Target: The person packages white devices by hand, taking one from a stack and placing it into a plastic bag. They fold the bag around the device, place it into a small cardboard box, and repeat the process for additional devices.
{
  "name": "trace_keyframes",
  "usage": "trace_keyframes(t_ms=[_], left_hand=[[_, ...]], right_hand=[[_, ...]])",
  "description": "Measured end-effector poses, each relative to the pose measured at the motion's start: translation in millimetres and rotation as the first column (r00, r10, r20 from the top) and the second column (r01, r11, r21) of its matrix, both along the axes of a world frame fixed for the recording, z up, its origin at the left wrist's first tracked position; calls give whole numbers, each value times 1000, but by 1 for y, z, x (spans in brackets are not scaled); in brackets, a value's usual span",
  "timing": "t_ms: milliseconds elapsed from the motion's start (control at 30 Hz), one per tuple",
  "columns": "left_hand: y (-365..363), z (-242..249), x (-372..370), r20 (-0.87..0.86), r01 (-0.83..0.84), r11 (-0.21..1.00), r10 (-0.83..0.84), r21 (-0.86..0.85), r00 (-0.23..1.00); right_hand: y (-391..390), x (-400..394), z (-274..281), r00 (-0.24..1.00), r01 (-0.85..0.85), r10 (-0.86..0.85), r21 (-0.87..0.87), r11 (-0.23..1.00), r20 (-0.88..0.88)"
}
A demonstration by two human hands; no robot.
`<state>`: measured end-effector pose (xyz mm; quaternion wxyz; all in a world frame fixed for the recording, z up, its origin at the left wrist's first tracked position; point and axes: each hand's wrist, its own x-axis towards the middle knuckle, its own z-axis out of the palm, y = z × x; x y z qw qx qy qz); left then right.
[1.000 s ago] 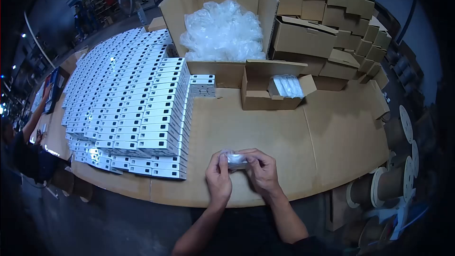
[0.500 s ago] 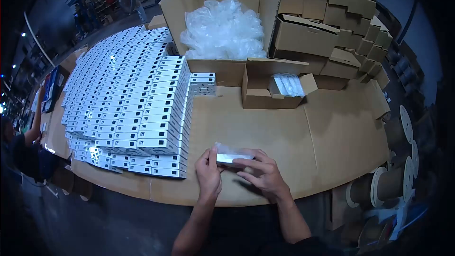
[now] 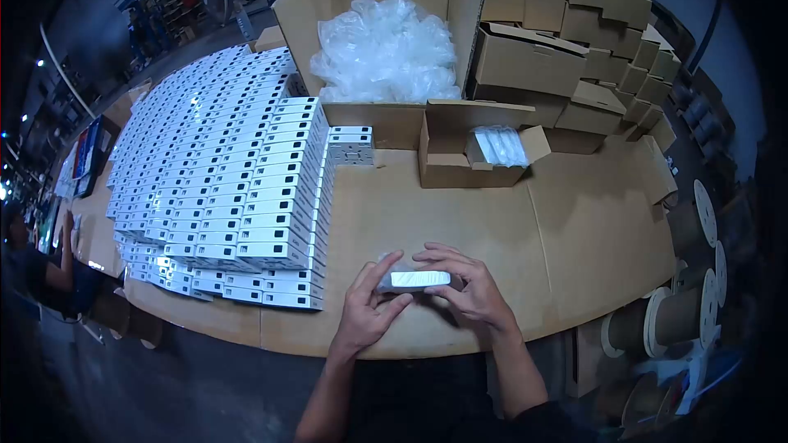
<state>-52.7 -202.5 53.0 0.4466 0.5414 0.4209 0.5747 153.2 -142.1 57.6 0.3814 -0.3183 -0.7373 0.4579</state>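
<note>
Between my two hands, above the near part of the cardboard-covered table (image 3: pixel 410 221), is a small white box (image 3: pixel 420 279) with clear plastic film around it. My left hand (image 3: pixel 371 305) grips its left end, thumb below and fingers along the film. At the other end my right hand (image 3: pixel 469 287) has its thumb and fingers closed around the box. Left of my hands rises a large stack of white boxes (image 3: pixel 275 197) with dark square marks. Farther back, an open brown carton (image 3: pixel 464 174) holds several plastic-wrapped white packs (image 3: pixel 499 148).
A big open carton (image 3: pixel 295 29) full of clear plastic bags (image 3: pixel 386 49) stands at the back. Brown cartons (image 3: pixel 533 61) are piled at the back right. Cable spools (image 3: pixel 698 312) stand beyond the table's right edge. Another person (image 3: pixel 53 267) sits at the far left.
The white box has turned its long side towards me and shifted slightly right. My left fingers have moved over its film, and my right hand has closed around its right end.
</note>
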Motion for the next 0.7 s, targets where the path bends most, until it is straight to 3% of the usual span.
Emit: trace_keyframes(t_ms=[133, 233, 367, 500, 533, 567, 633, 700], left_hand=[[7, -6, -17, -171, 81, 991, -98, -103, 980], [14, -9, -14, -158, 48, 995, -61, -86, 986], [30, 8, -13, -299, 123, 989, -141, -78, 944], [57, 0, -2, -50, 159, 984, -163, -75, 985], [68, -11, 3, 51, 156, 986, -153, -64, 987], [77, -5, 5, -74, 93, 991, -101, -97, 992], [96, 7, 6, -494, -41, 995, 84, 96, 865], [112, 1, 7, -637, -19, 992, 94, 123, 765]], right_hand=[[0, 2, 6, 997, -12, -3, 171, 985, 82], [-2, 7, 22, 921, -13, -138, 382, 924, 363], [11, 18, 43, 802, -245, -95, 470, 848, 590], [44, 37, 57, 837, -306, 0, 467, 830, 548], [55, 44, 59, 869, -253, -19, 477, 842, 495], [65, 47, 64, 905, -125, -123, 532, 838, 406], [86, 50, 74, 923, 136, -322, 603, 786, 211], [107, 53, 77, 850, 319, -515, 667, 673, 112]])
